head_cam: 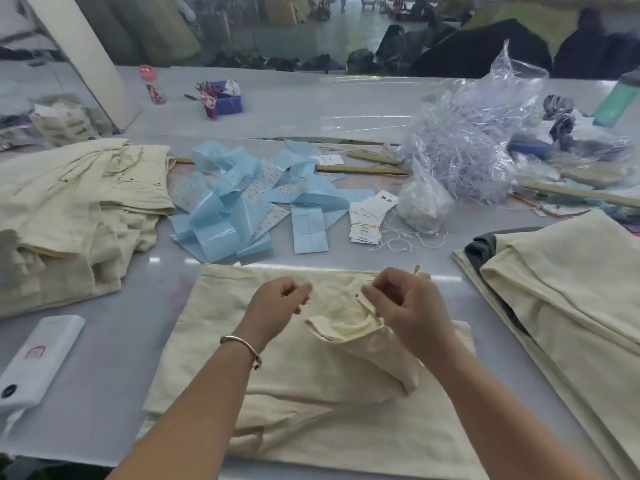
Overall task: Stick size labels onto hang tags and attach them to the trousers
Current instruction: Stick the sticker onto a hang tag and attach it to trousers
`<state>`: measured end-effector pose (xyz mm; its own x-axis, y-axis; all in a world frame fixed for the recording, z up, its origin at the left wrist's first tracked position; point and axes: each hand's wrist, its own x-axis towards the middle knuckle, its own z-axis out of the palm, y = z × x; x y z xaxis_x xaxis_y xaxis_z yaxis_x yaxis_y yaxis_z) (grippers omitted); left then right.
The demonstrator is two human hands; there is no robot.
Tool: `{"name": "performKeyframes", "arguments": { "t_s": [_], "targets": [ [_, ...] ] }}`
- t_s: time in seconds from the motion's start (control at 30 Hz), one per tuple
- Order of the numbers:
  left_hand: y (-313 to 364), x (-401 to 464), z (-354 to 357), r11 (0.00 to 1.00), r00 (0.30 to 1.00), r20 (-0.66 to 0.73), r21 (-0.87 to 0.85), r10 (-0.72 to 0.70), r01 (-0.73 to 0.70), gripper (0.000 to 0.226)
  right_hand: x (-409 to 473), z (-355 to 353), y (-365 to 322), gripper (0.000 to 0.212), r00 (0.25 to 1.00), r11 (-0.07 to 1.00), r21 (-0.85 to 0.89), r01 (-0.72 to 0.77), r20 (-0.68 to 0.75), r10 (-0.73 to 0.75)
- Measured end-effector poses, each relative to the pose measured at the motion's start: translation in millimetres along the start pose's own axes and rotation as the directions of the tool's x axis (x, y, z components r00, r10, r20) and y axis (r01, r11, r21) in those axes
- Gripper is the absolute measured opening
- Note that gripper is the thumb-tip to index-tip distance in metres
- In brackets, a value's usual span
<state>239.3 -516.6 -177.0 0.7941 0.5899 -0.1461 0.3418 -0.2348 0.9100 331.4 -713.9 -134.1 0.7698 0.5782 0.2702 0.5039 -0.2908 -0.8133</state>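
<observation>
The cream linen trousers (311,358) lie flat on the grey desk (104,375) before the person; the right hand (408,306) pinches the waistband; the left hand (280,303), fingers curled, seems empty; attaching is in hand, I judge; next needs a white paper hang tag (367,216).

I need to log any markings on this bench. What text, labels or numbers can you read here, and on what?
None can be read for certain.
Top hang tag: two dark brush-style characters, too blurred.
Tag stack: small print, too small.
Size labels on blue backing strips: print rows, too small.
White packet: faint red mark, illegible.
</observation>
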Motion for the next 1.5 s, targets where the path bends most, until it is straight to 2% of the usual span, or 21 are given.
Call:
{"name": "performKeyframes", "arguments": {
  "t_s": [0.07, 0.13, 0.2, 0.23, 0.27, 0.33, 0.4, 0.43, 0.5, 0.57, 0.7, 0.77, 0.83, 0.9, 0.97, 1.03, 1.1, 1.2, 1.3, 1.4, 1.5],
  "targets": [
    [-28.2, 6.8, -32.6, 0.994, 0.994, -0.049, 0.035, -0.102, 0.104, 0.022, 8.8, 39.1, -11.9, 0.005, 0.982, 0.993, -0.106, 0.044, 0.188, -0.023],
    [-54.1, 9.2, -62.7, 0.98, 0.98, -0.067, 0.055, -0.187, 0.19, 0.02, 24.5, 79.2, -15.9, 0.035, 0.913, 0.96, -0.271, 0.066, 0.405, 0.052],
    [-80.2, 10.2, -90.5, 0.922, 0.958, -0.136, 0.264, -0.254, 0.282, 0.033, 41.5, 112.5, -12.7, 0.066, 0.832, 0.872, -0.484, 0.074, 0.512, 0.214],
    [-92.0, 9.2, -103.4, 0.85, 0.943, -0.181, 0.41, -0.28, 0.331, 0.044, 48.4, 126.0, -9.6, 0.076, 0.806, 0.8, -0.594, 0.089, 0.515, 0.293],
    [-103.4, 7.4, -115.2, 0.777, 0.931, -0.212, 0.513, -0.298, 0.366, 0.057, 53.4, 137.5, -5.6, 0.083, 0.786, 0.72, -0.687, 0.104, 0.5, 0.363],
    [-123.5, 3.2, -132.6, 0.709, 0.92, -0.213, 0.587, -0.33, 0.391, 0.082, 56.7, 152.3, 2.3, 0.084, 0.745, 0.553, -0.817, 0.164, 0.47, 0.473],
    [-138.8, -0.5, -142.4, 0.713, 0.926, -0.19, 0.594, -0.326, 0.373, 0.1, 58.1, 151.1, 4.1, 0.069, 0.749, 0.372, -0.898, 0.234, 0.411, 0.519],
    [-143.9, -0.9, -145.9, 0.746, 0.93, -0.174, 0.557, -0.324, 0.365, 0.103, 60.0, 142.7, 3.2, 0.059, 0.766, 0.294, -0.926, 0.237, 0.364, 0.529],
    [-149.9, 1.1, -152.3, 0.837, 0.931, -0.123, 0.41, -0.343, 0.363, 0.095, 65.8, 113.3, -0.9, 0.045, 0.798, 0.204, -0.969, 0.138, 0.231, 0.557],
    [-150.9, 4.1, -157.3, 0.878, 0.929, -0.061, 0.307, -0.366, 0.366, 0.074, 71.8, 75.4, -6.4, 0.036, 0.796, 0.129, -0.991, -0.021, 0.062, 0.603],
    [-144.8, 12.4, -155.1, 0.941, 0.948, 0.085, 0.179, -0.306, 0.288, 0.038, 69.6, 30.2, -10.6, 0.031, 0.704, -0.075, -0.977, -0.201, -0.197, 0.682],
    [-140.9, 15.1, -152.2, 0.959, 0.957, 0.148, 0.174, -0.251, 0.225, 0.028, 65.9, 40.8, -5.4, 0.037, 0.769, -0.042, -0.983, -0.181, -0.168, 0.617],
    [-138.6, 17.6, -150.6, 0.96, 0.96, 0.164, 0.203, -0.226, 0.192, 0.033, 60.4, 64.4, 4.2, 0.051, 0.841, 0.124, -0.987, -0.104, -0.021, 0.541],
    [-140.5, 20.5, -150.6, 0.96, 0.962, 0.164, 0.216, -0.218, 0.181, 0.038, 57.9, 90.1, 15.3, 0.081, 0.836, 0.357, -0.932, -0.06, 0.148, 0.528],
    [-142.1, 20.9, -150.4, 0.955, 0.962, 0.155, 0.23, -0.223, 0.184, 0.045, 60.4, 108.5, 26.3, 0.11, 0.79, 0.502, -0.863, -0.062, 0.265, 0.553],
    [-143.4, 18.4, -148.7, 0.957, 0.962, 0.137, 0.204, -0.235, 0.205, 0.05, 63.5, 115.4, 38.1, 0.127, 0.764, 0.552, -0.827, -0.107, 0.287, 0.578],
    [-143.4, 14.3, -147.1, 0.958, 0.963, 0.106, 0.173, -0.247, 0.226, 0.047, 63.6, 116.7, 50.4, 0.139, 0.75, 0.528, -0.836, -0.152, 0.25, 0.612],
    [-146.3, 10.4, -145.9, 0.947, 0.942, 0.108, -0.012, -0.317, 0.32, 0.036, 66.4, 116.4, 64.4, 0.148, 0.767, 0.504, -0.845, -0.18, 0.199, 0.609],
    [-146.7, 3.5, -142.3, 0.923, 0.931, 0.163, -0.158, -0.327, 0.352, 0.022, 68.8, 117.7, 65.5, 0.138, 0.802, 0.469, -0.871, -0.145, 0.175, 0.572],
    [-142.0, -0.1, -135.9, 0.956, 0.959, 0.125, -0.117, -0.255, 0.269, 0.023, 56.3, 116.9, 64.6, 0.094, 0.862, 0.472, -0.875, -0.103, 0.158, 0.482],
    [-125.8, 3.8, -130.0, 0.986, 0.978, 0.128, -0.025, -0.163, 0.168, 0.025, 32.4, 104.2, 61.2, 0.059, 0.853, 0.512, -0.843, -0.166, 0.138, 0.504]
  ]
}}
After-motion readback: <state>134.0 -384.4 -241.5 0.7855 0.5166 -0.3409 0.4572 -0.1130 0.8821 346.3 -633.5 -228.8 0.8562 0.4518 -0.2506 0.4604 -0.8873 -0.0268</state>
